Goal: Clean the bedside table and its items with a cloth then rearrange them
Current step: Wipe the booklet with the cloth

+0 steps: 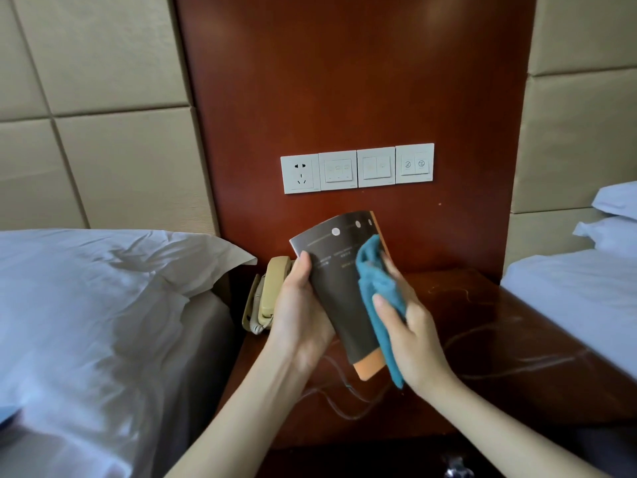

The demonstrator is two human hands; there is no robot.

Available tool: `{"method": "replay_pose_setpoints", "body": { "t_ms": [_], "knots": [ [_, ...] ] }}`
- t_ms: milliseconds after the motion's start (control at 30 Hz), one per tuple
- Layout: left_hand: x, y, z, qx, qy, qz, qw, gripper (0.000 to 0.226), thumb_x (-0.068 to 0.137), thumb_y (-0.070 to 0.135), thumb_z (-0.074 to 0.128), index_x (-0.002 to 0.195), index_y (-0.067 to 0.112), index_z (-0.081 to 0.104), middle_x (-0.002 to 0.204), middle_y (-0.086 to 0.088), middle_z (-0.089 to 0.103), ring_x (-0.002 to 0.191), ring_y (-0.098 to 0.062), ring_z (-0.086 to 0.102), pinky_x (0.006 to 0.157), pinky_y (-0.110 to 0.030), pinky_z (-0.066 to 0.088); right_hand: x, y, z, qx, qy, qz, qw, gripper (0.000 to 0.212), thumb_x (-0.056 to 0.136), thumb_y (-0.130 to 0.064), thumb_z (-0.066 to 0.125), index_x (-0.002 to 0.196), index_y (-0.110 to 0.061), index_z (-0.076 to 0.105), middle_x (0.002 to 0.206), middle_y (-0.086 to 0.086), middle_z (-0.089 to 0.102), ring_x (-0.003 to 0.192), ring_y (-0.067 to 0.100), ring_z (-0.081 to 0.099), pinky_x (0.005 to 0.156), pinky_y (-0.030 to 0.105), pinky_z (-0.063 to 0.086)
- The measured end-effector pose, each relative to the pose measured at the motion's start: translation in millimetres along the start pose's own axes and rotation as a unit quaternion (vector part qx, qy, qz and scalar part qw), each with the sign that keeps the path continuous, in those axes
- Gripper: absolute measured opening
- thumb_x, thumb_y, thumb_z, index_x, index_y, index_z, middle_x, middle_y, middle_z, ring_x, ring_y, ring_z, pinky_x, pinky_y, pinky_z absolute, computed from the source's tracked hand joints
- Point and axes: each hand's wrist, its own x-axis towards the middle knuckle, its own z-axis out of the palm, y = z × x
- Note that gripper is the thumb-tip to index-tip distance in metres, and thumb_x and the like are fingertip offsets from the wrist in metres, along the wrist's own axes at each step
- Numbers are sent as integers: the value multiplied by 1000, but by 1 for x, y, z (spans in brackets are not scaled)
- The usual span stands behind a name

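Note:
A dark brown booklet (pixel 339 281) with an orange edge is held up above the wooden bedside table (pixel 482 326). My left hand (pixel 300 312) grips its left edge, thumb on the cover. My right hand (pixel 410 329) holds a teal cloth (pixel 377 291) bunched against the booklet's right side. A beige telephone (pixel 269 291) lies at the table's back left, partly hidden behind my left hand.
A thin cable (pixel 489 370) trails across the tabletop. White-sheeted beds flank the table, one on the left (pixel 96 305) and one on the right (pixel 579 288). A row of white wall switches and a socket (pixel 356 169) sits on the wood panel behind.

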Motion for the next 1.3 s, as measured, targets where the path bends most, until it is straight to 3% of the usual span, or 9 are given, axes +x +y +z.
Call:
{"method": "replay_pose_setpoints", "body": {
  "t_ms": [133,333,500,567,667,800,1000,1100,1300],
  "knots": [
    [-5,8,3,23,-8,12,1000,52,97,46,35,134,13,51,126,-14,63,116,-27,61,88,-40,54,15,3,3,94,129,243,957,24,94,-40,52,107,-25,66,97,-2,73,94,19,68,84,37,55],
    [-14,23,-5,50,4,150,987,39,101,34,37,134,17,49,124,-12,64,109,-24,64,91,-43,54,16,-17,21,172,123,333,919,24,92,-39,55,101,-20,65,90,7,72,83,23,70,68,33,54],
    [-21,55,-12,56,53,211,974,39,102,32,33,136,17,47,126,-13,62,112,-26,62,96,-45,51,2,-42,55,77,54,187,978,21,94,-36,54,107,-25,67,85,-11,70,80,5,67,62,14,49],
    [-24,73,-15,36,74,222,972,40,102,30,33,137,14,44,131,-16,58,119,-30,58,101,-49,46,-3,-55,65,43,-11,64,997,31,93,-20,57,119,-35,60,111,-24,63,103,-12,58,79,3,44],
    [-32,102,-22,6,98,229,968,42,102,29,33,138,9,42,137,-22,52,128,-36,49,108,-56,37,-6,-62,81,-60,-106,-79,989,55,82,7,64,128,-24,57,142,-18,42,137,-5,32,112,15,27],
    [-50,135,-34,34,125,243,961,42,103,31,30,137,11,44,135,-18,55,124,-32,53,103,-54,43,-6,-61,99,-101,-168,-147,969,60,75,12,68,128,-15,58,144,-13,38,142,4,25,116,17,19],
    [-81,185,-58,59,188,286,938,32,103,30,29,118,18,55,115,-9,66,106,-24,64,92,-48,51,-6,-54,126,-65,-136,-120,981,62,79,14,63,131,-18,54,142,-19,35,135,-16,22,107,1,16],
    [-107,204,-72,130,228,309,914,31,103,27,31,113,19,59,113,-7,68,105,-21,65,91,-43,52,-6,-53,140,16,-96,-32,995,55,86,8,58,126,-29,54,137,-11,50,125,-15,39,99,0,29],
    [-161,242,-101,251,341,307,853,26,102,23,36,103,14,61,110,-12,65,100,-23,63,91,-37,52,-5,-50,169,141,-24,134,981,20,94,-16,56,91,-31,67,90,-6,70,76,-7,65,60,7,46]
  ]
}}
